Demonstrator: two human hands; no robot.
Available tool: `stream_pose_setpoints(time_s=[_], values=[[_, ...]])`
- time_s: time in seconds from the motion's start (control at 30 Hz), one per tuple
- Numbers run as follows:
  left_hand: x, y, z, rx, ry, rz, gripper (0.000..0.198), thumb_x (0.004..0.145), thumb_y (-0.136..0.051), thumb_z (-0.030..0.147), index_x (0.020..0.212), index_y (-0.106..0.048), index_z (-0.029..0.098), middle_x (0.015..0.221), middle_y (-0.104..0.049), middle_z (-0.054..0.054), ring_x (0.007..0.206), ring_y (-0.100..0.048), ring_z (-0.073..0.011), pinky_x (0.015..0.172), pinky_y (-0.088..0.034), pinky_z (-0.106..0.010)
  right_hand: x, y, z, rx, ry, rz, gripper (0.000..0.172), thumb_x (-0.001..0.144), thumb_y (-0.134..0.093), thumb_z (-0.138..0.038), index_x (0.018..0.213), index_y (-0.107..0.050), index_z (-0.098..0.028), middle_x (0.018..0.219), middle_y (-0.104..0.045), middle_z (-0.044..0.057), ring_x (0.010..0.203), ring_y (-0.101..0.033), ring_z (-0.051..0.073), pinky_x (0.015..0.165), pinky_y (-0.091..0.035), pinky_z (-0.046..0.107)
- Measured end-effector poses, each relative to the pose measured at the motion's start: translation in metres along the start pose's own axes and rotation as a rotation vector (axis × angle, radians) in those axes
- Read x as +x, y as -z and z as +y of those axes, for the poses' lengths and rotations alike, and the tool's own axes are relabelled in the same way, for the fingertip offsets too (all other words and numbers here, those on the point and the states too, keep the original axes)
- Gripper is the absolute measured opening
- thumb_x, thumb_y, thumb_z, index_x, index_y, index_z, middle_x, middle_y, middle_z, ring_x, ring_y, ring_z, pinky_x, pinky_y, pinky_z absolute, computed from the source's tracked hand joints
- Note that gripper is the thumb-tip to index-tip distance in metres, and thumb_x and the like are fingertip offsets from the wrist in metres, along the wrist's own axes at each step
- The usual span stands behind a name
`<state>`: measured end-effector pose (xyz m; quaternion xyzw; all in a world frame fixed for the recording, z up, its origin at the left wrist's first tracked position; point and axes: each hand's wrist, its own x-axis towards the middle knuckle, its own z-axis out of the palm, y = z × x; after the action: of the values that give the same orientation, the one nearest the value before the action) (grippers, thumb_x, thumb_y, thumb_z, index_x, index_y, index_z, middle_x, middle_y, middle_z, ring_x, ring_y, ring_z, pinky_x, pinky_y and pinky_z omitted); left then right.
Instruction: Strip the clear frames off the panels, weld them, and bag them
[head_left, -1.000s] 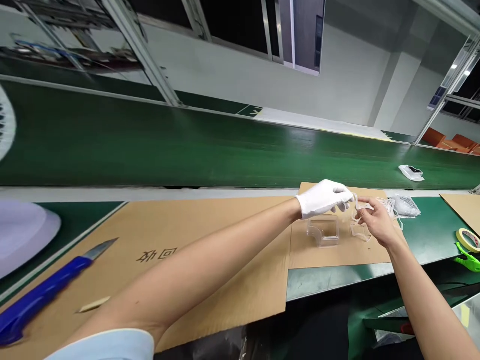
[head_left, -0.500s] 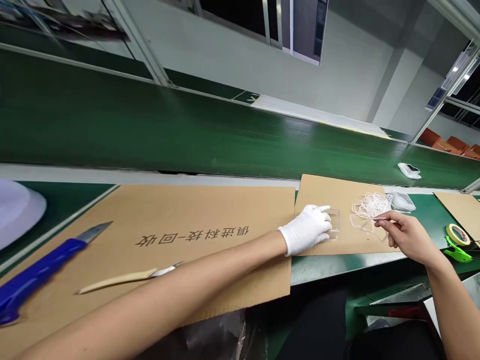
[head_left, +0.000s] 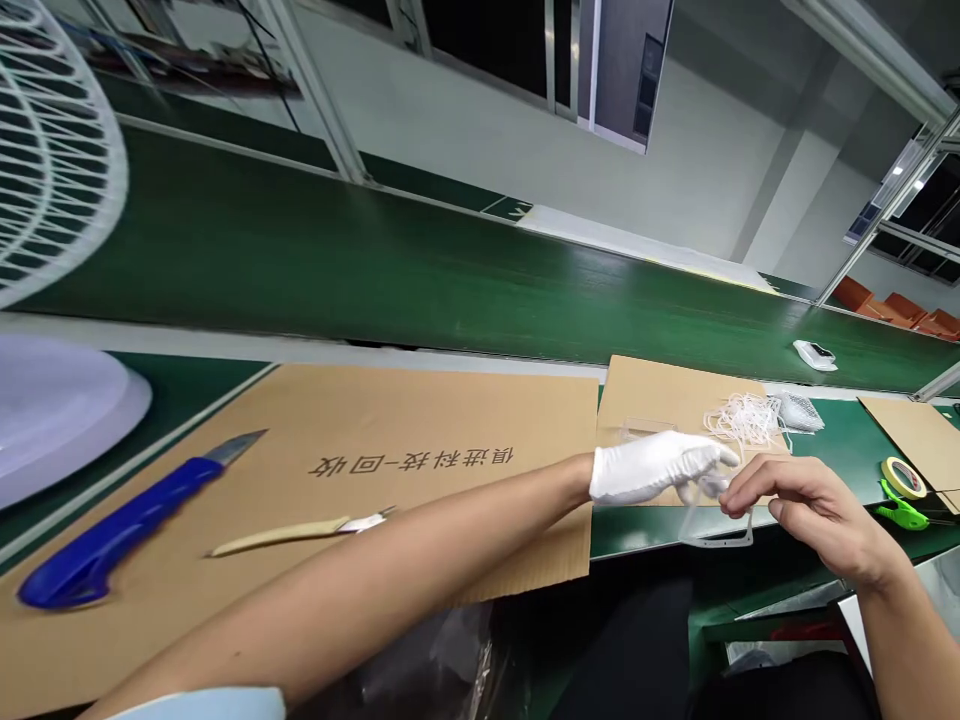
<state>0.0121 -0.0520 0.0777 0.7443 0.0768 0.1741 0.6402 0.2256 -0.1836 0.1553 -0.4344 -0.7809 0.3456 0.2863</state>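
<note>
My left hand, in a white glove, is closed at the fingertips on a thin clear plastic frame that hangs over the table's front edge. My bare right hand pinches the same frame from the right, its fingertips close to the glove; the exact grip is partly hidden. Behind the glove another clear rectangular piece lies on the smaller cardboard sheet. A tangled heap of white thin strips rests beyond my hands, beside a grey-white packet.
A blue-handled knife and a tool with a pale curved handle lie on the large cardboard. A yellow tape roll and green scissors are at right. A white fan stands at left.
My left hand has left the clear piece on the cardboard and moved right to meet my right hand. The thin frame has come nearer, past the table edge. The view has shifted left.
</note>
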Motion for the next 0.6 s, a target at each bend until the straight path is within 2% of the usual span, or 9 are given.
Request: stream_pose_setpoints(time_s=[0.07,0.13,0.23,0.3,0.37,0.4,0.5,0.53,0.6], values=[[-0.002,-0.007,0.004,-0.019,0.072,0.002,0.063,0.092,-0.066,0.071,0.123,-0.076,0.017,0.111,-0.08,-0.013,0.101,-0.075,-0.0265,0.081,-0.059,-0.033,-0.002,-0.004,0.002,-0.021,-0.021,0.023,0.023,0.101,-0.06,-0.018,0.108,-0.08,-0.027,0.107,-0.079,0.005,0.1,-0.073,0.023,0.09,-0.058,0.037],[-0.005,-0.011,0.007,0.019,0.139,0.086,0.049,0.089,-0.073,0.061,0.109,-0.08,0.017,0.094,-0.08,-0.008,0.084,-0.073,-0.0211,0.07,-0.054,-0.028,-0.004,-0.009,0.006,-0.052,-0.029,0.081,0.017,0.101,-0.065,-0.02,0.105,-0.08,-0.027,0.105,-0.079,0.005,0.1,-0.073,0.022,0.087,-0.059,0.036],[-0.009,-0.012,0.01,0.103,0.177,0.188,0.035,0.093,-0.068,0.051,0.095,-0.08,0.019,0.082,-0.078,-0.004,0.072,-0.068,-0.0164,0.061,-0.048,-0.025,-0.007,-0.019,0.016,-0.019,-0.067,0.231,0.015,0.1,-0.068,-0.023,0.11,-0.079,-0.029,0.121,-0.077,0.006,0.101,-0.075,0.022,0.082,-0.062,0.035],[-0.012,-0.012,0.012,0.175,0.15,0.254,0.029,0.093,-0.067,0.045,0.087,-0.078,0.019,0.082,-0.077,-0.002,0.075,-0.068,-0.016,0.068,-0.051,-0.025,-0.008,-0.024,0.025,0.045,-0.158,0.31,0.03,0.098,-0.073,-0.027,0.128,-0.073,-0.031,0.133,-0.073,0.008,0.095,-0.076,0.021,0.079,-0.064,0.035],[-0.014,-0.011,0.013,0.232,0.122,0.313,0.025,0.092,-0.067,0.042,0.085,-0.078,0.02,0.082,-0.076,-0.001,0.081,-0.069,-0.0168,0.076,-0.052,-0.026,-0.006,-0.027,0.035,0.078,-0.258,0.325,0.05,0.095,-0.076,-0.031,0.143,-0.063,-0.033,0.139,-0.071,0.009,0.093,-0.077,0.021,0.08,-0.065,0.037],[-0.014,-0.01,0.014,0.246,0.115,0.333,0.024,0.091,-0.067,0.041,0.086,-0.079,0.02,0.081,-0.076,-0.001,0.082,-0.069,-0.0173,0.079,-0.053,-0.027,-0.004,-0.028,0.04,0.069,-0.294,0.313,0.053,0.094,-0.077,-0.032,0.145,-0.062,-0.032,0.139,-0.071,0.009,0.096,-0.077,0.022,0.083,-0.064,0.038],[-0.017,-0.004,0.015,0.243,0.143,0.364,0.026,0.09,-0.067,0.042,0.092,-0.08,0.02,0.08,-0.075,-0.001,0.079,-0.068,-0.0182,0.076,-0.054,-0.028,0.004,-0.029,0.056,-0.023,-0.345,0.274,0.035,0.092,-0.077,-0.04,0.124,-0.075,-0.026,0.123,-0.078,0.009,0.102,-0.076,0.025,0.092,-0.062,0.042],[-0.018,-0.001,0.016,0.236,0.164,0.379,0.027,0.089,-0.066,0.042,0.093,-0.08,0.019,0.082,-0.076,-0.002,0.077,-0.068,-0.018,0.075,-0.055,-0.028,0.007,-0.029,0.061,-0.063,-0.355,0.269,0.028,0.092,-0.075,-0.043,0.114,-0.077,-0.024,0.114,-0.08,0.009,0.1,-0.076,0.025,0.092,-0.061,0.043],[-0.02,0.005,0.016,0.255,0.207,0.417,0.027,0.088,-0.066,0.043,0.091,-0.079,0.019,0.088,-0.078,-0.002,0.074,-0.069,-0.0177,0.074,-0.055,-0.028,0.012,-0.031,0.073,-0.12,-0.375,0.276,0.027,0.094,-0.072,-0.049,0.098,-0.078,-0.023,0.099,-0.081,0.007,0.092,-0.075,0.025,0.086,-0.06,0.042]])
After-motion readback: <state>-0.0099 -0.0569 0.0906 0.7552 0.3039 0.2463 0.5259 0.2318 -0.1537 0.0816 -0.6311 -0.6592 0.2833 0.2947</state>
